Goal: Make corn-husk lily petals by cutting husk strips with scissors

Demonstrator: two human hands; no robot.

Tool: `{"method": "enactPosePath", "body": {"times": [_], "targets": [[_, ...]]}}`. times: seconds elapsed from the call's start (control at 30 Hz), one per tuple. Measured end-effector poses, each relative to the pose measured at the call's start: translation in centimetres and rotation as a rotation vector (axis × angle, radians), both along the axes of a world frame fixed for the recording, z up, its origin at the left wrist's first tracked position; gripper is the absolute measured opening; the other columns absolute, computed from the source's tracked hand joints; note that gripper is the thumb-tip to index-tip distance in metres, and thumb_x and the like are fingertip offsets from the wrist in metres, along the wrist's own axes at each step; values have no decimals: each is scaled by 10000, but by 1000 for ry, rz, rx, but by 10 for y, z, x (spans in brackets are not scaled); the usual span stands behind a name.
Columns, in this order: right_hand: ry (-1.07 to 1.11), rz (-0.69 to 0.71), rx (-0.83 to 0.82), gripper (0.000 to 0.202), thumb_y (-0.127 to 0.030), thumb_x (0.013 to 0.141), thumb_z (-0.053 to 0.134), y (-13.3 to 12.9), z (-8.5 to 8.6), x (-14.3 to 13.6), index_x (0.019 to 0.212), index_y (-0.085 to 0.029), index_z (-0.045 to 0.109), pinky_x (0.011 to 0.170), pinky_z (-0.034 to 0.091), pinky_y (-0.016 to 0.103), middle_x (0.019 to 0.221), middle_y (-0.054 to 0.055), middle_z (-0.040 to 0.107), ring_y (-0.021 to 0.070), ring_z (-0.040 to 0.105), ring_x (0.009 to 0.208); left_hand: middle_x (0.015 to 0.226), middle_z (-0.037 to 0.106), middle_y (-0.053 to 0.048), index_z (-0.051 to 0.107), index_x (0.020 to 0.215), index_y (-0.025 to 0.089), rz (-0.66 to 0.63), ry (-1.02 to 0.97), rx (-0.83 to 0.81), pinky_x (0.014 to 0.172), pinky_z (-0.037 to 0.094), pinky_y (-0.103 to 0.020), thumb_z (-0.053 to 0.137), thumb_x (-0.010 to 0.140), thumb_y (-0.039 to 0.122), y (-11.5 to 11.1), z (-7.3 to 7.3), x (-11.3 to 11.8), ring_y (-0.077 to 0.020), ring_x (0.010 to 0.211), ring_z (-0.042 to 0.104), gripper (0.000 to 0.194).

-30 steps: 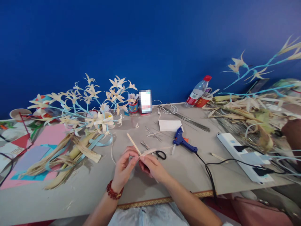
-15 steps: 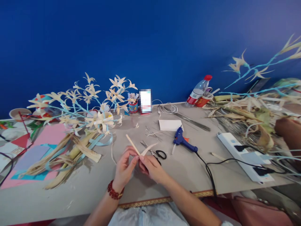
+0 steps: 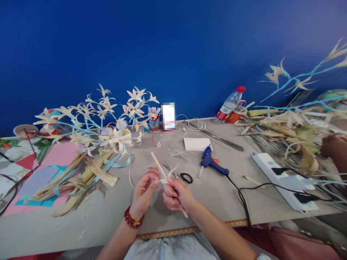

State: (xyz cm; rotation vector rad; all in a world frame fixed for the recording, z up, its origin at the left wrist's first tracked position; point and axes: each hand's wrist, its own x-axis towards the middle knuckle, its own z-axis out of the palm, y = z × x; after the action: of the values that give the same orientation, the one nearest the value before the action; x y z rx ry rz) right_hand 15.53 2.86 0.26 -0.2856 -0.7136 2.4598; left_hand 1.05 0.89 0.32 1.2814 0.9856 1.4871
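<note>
My right hand (image 3: 179, 193) is closed round a slim pale stick (image 3: 156, 160), which slants up and to the left; its lower end pokes out below my fist. Between the thumb and fingertips of my left hand (image 3: 146, 186) is the end of a short whitish strip (image 3: 163, 181), which lies across the stick. A pale, pointed husk petal (image 3: 172, 171) sticks up beside the stick at my right fingertips. Just beyond my hands, black-handled scissors (image 3: 186, 177) lie on the table, partly hidden.
A blue glue gun (image 3: 210, 160) rests to the right, its cord running near a white power strip (image 3: 282, 184). Husk flowers on blue stems (image 3: 100, 119) and dried husks (image 3: 81, 180) spread at left. A bottle (image 3: 229, 104) leans behind. Another person's hand (image 3: 334, 148) is at far right.
My right hand has shifted its hold, and the stick now runs through it more steeply. A whitish strip has come into sight between my left fingers, across the stick.
</note>
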Motion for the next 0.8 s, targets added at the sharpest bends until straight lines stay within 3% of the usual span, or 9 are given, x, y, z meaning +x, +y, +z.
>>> {"method": "enactPosePath", "body": {"times": [0.4,0.5,0.63,0.8], "targets": [[340,271,-138,528,-519,896,396,6,-10,12,487,-194,315,213,228,108,306,-82,336,19,168,205,755,528,-31,606,722,200,12,-36,19,1035,316,-484,579,843,291,2,3,-1,-198,844,513,154],[422,284,-166,554,-537,918,317,4,-17,15,482,-196,291,220,236,103,285,-86,310,10,155,193,751,528,-31,611,729,201,5,-48,24,1044,305,-495,580,842,287,2,2,-2,-197,840,511,145],[323,298,-233,615,-654,900,188,4,-24,18,480,-209,264,209,209,106,259,-102,234,10,108,186,750,521,-31,614,732,204,-7,-65,23,1045,303,-498,581,840,285,2,0,-3,-197,835,509,139],[361,259,-115,584,-645,889,313,11,-16,16,519,-193,319,213,209,99,344,-89,320,9,159,217,762,522,-32,611,730,202,25,-61,21,1043,301,-483,588,833,286,2,0,-8,-197,844,510,135]]}}
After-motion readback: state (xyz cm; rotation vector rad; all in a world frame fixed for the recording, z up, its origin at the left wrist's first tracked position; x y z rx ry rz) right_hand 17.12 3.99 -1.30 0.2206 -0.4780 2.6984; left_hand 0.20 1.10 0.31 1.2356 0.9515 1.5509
